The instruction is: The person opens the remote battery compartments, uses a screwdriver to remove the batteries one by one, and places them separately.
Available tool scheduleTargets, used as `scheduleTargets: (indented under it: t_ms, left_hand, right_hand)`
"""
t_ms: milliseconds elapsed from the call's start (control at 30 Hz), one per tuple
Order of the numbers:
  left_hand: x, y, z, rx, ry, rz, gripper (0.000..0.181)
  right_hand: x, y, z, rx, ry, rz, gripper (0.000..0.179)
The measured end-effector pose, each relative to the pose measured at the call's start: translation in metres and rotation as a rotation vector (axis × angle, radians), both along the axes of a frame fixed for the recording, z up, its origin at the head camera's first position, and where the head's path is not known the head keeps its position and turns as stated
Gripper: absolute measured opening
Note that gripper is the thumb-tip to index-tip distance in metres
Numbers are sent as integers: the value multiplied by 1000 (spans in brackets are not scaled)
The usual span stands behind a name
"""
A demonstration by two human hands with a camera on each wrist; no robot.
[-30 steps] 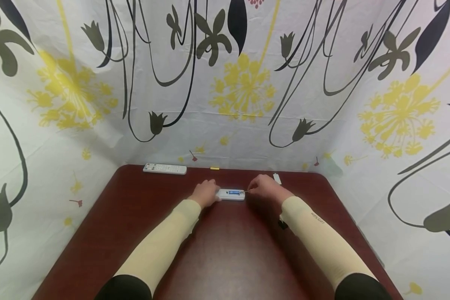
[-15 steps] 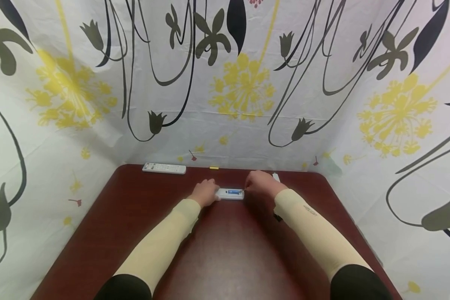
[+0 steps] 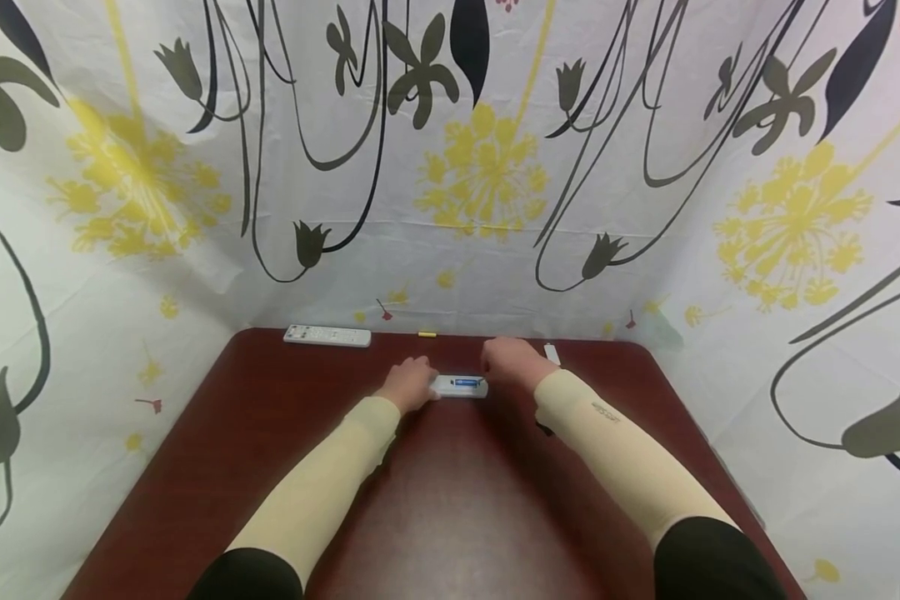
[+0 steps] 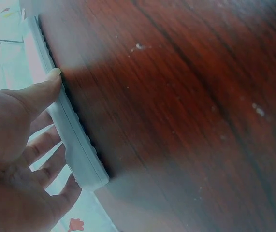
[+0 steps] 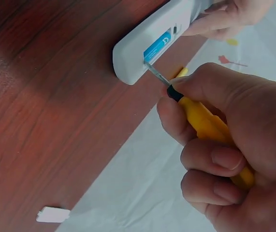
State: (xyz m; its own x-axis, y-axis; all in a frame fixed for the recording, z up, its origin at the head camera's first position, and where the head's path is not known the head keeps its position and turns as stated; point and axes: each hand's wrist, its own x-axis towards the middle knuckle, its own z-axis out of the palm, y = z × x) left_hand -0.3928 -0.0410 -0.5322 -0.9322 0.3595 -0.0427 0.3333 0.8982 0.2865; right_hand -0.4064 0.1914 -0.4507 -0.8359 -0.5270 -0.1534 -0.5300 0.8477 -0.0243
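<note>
A white remote control (image 3: 450, 392) lies buttons down on the table, its battery slot uncovered and a blue battery (image 5: 158, 47) inside. My left hand (image 3: 407, 385) holds its left end, the thumb along the near side and the fingers on the far side in the left wrist view. In my right hand (image 5: 254, 125) is a small screwdriver (image 5: 208, 126) with a yellow handle and a black collar. Its metal tip meets the slot at the battery's right end. A white battery cover (image 5: 53, 214) rests apart on the table.
Another white remote control (image 3: 327, 336), buttons up, lies at the table's back left. By the back edge is a small yellow piece (image 3: 427, 334). Patterned cloth (image 3: 457, 283) hangs behind and on both sides of the dark red-brown table (image 3: 450, 483).
My right hand and forearm have shifted left and slightly away, with the wrist turning over the screwdriver. The left hand and the remote control keep their place.
</note>
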Motion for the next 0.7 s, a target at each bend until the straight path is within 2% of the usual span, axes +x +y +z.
scheduleTargets:
  t_ms: [200, 300, 367, 533, 700]
  left_hand:
    - [0, 0, 2, -10, 4, -6, 50]
    - [-1, 1, 4, 6, -2, -3, 49]
    - [-1, 1, 4, 13, -4, -1, 49]
    - [-1, 2, 3, -10, 17, -11, 49]
    - [-1, 1, 0, -25, 25, -18, 50]
  right_hand:
    - [2, -13, 3, 140, 78, 43, 15]
    - [2, -20, 4, 198, 89, 54, 12]
    - [1, -21, 5, 196, 80, 53, 12]
    - [-5, -9, 4, 84, 5, 25, 9]
    - [-9, 19, -9, -140, -85, 27, 15]
